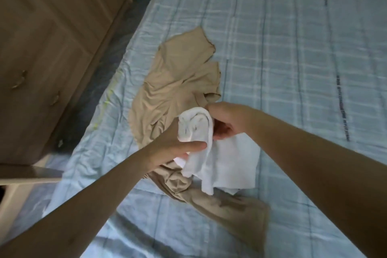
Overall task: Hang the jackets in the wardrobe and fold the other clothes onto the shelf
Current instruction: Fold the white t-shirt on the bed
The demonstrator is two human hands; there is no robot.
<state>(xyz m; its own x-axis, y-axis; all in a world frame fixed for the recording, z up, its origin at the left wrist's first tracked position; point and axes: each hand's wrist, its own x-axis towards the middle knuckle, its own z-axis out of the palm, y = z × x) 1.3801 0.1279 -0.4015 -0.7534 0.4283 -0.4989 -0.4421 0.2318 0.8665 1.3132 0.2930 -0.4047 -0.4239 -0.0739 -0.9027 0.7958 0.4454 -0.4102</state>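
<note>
A white garment (226, 161) is partly rolled and held up just above the bed. My left hand (178, 144) grips its rolled end from below, thumb across the cloth. My right hand (226, 119) pinches the top of the same roll from the right. The loose part of the white garment hangs down onto the bed. Under it lies a beige garment (178, 77), spread out and crumpled on the bed, with one part (230, 207) trailing toward the near side.
The bed (293, 48) has a light blue checked cover that fills most of the view. A wooden wardrobe (48, 44) with closed doors and small handles stands to the left, across a narrow dark floor gap (117, 27).
</note>
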